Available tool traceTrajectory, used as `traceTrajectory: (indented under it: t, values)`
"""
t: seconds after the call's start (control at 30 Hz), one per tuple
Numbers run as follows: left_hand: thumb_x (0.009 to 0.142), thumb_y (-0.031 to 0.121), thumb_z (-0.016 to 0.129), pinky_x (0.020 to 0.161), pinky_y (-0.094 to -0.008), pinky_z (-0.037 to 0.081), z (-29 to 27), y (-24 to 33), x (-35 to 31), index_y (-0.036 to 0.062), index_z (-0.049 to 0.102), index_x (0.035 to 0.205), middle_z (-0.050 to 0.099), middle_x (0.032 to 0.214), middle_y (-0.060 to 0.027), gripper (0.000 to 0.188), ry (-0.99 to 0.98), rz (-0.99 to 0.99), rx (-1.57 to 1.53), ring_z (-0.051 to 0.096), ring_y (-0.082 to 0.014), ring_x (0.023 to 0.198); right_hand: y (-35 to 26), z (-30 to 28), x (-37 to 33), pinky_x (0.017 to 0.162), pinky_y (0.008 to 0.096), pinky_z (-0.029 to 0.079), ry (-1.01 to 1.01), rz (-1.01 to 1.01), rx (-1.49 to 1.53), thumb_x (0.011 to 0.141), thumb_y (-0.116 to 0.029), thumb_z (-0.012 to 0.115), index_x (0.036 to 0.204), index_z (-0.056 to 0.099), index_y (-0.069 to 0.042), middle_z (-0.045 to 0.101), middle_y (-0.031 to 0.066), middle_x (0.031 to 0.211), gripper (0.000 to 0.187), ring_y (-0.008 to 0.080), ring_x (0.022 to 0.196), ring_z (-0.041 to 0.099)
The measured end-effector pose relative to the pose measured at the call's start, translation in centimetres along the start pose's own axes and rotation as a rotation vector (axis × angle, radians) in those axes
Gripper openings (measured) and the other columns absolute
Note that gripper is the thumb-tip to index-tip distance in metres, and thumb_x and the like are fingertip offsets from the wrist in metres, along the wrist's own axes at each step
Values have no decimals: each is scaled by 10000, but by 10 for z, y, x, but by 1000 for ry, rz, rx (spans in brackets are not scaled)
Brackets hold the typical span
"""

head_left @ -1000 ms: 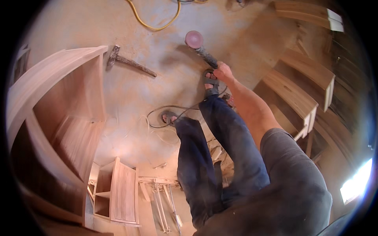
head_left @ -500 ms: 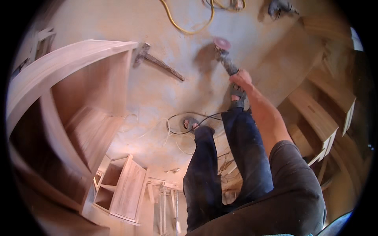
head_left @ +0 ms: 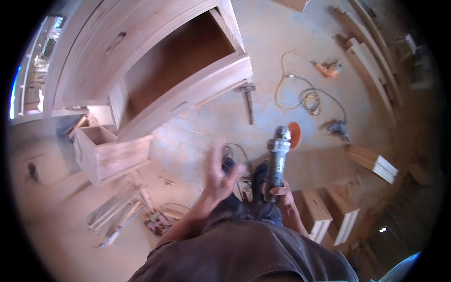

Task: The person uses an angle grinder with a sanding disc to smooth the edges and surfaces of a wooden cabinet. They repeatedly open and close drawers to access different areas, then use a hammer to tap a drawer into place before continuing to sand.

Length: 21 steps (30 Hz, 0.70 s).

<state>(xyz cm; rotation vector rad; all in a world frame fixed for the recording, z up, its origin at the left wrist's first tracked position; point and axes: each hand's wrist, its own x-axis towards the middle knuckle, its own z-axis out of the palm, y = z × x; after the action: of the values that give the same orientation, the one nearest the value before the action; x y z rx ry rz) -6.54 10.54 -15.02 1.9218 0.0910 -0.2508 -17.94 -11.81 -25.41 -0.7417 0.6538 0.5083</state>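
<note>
The right hand [head_left: 283, 192] is closed around the rear body of an angle grinder [head_left: 278, 162], with the thumb laid across the casing. The grinder is raised above the floor [head_left: 197, 127], in front of the torso, its head directed away from the wearer. An orange disc [head_left: 295, 135] is located at the right side of the head. The left hand [head_left: 220, 177] is open, fingers spread (its outline is blurred), to the left of the grinder and apart from it.

Immediately right of the right hand, two wooden drawers [head_left: 315, 211] stand side by side; a third drawer [head_left: 372, 162] lies farther out to the right. Left of the left hand, near the forearm, lie wooden strips [head_left: 117, 216]. Farther left and slightly forward is a small wooden unit [head_left: 123, 160].

Forward of both hands, a hammer [head_left: 249, 105] lies on the floor. Forward and left, a large wooden cabinet [head_left: 89, 61] has one open compartment. Forward and right are a yellow cable [head_left: 312, 108], an orange power tool [head_left: 330, 70] and a grey power tool [head_left: 338, 129]. Long boards [head_left: 371, 70] lie beyond these, at the far right.
</note>
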Motion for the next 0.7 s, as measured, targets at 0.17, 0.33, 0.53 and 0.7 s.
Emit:
traceTrajectory:
  t: [0.17,0.33,0.53,0.7]
  values:
    - [800,168,865,1046,-363,469,52,14,-26,-24,488,1434,650,1276,-145,762,-641,-565,-912,611,-233,1189,-37,33,-39,707,349,554,-252,8,-162,545,-257,773,1096,651,40,693,135,892,638,251,773,675]
    - [787,129,869,1032,-381,487,20,31,-16,-6,594,1318,685,1174,-123,613,-698,-295,-751,656,-230,1089,-78,109,-72,755,331,559,-102,-86,-539,557,-250,771,1090,649,37,700,119,923,617,223,833,689]
    - [969,482,680,891,-300,540,-45,62,-17,-3,571,1333,667,1220,-109,616,-647,-10,-1035,645,-150,1060,-61,192,-83,738,356,570,-103,-304,-521,568,-188,793,1202,584,46,689,121,919,707,261,820,699]
    - [993,654,519,728,-302,602,-80,42,-7,-11,599,1280,714,1107,-139,729,-647,-96,-1271,714,-180,873,-52,243,-67,647,344,578,-311,-109,-234,546,-219,798,1174,578,98,685,182,891,738,302,745,711]
